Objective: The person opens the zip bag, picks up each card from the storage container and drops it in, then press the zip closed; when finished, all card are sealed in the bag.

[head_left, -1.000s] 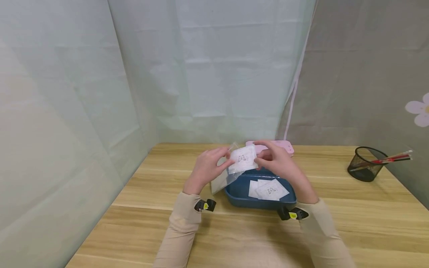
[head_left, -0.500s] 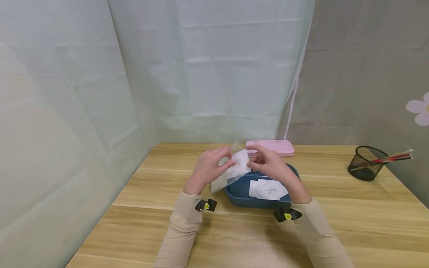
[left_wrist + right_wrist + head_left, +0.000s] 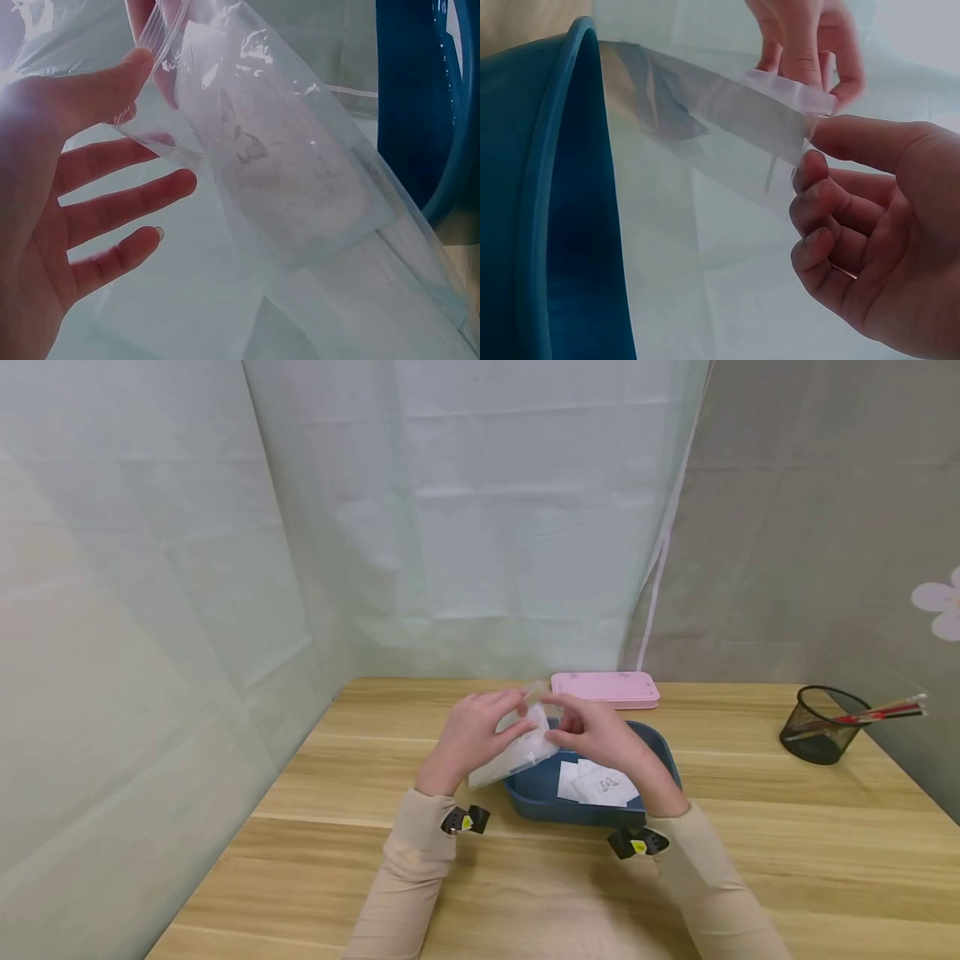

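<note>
Between the two hands, above the near-left edge of a blue tray [image 3: 643,747], hangs a clear plastic bag [image 3: 516,752] with a white card inside it. The left hand [image 3: 472,739] pinches the bag's top edge with thumb and forefinger, its other fingers spread loose behind the plastic. The right hand [image 3: 600,735] pinches the same top strip from the other side, thumb against curled forefinger, the remaining fingers folded in. The hands nearly meet at the bag's mouth. In the left wrist view the card in the bag [image 3: 300,187] shows a faint butterfly print.

Just below the right hand, white cards [image 3: 600,783] lie flat in the tray. Beyond both hands, near the far edge of the table, sits a pink case [image 3: 605,688]. Well to the right of the right hand stands a black mesh cup [image 3: 819,737] holding red pencils.

All of it rests on a light wooden table [image 3: 315,827] with pale grain running crosswise. Creased pale-green sheeting [image 3: 465,527] hangs behind and to the left; a greyer panel [image 3: 810,527] closes the right side, with a pink flower sticker [image 3: 937,610] at its edge.
</note>
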